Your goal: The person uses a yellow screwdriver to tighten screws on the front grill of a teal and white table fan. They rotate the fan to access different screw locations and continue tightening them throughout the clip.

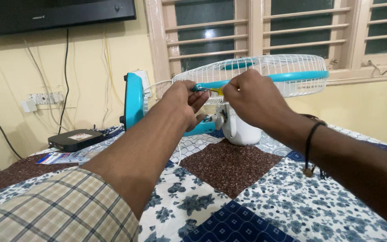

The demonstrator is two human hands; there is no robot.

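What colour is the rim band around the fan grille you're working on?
Turquoise, round the white wire fan grille; the rim band shows best in the head view.

Yellow wall, louvred window, patchwork bedspread.

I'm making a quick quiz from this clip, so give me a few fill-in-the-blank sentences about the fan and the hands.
1. The white wire fan guard has a rim band coloured ____.
2. The left hand and right hand meet at the guard's ____.
3. The fan's white motor housing rests on a patchwork ____.
4. The flat black box lies to the ____ of the fan.

Missing words: turquoise; rim; quilt; left
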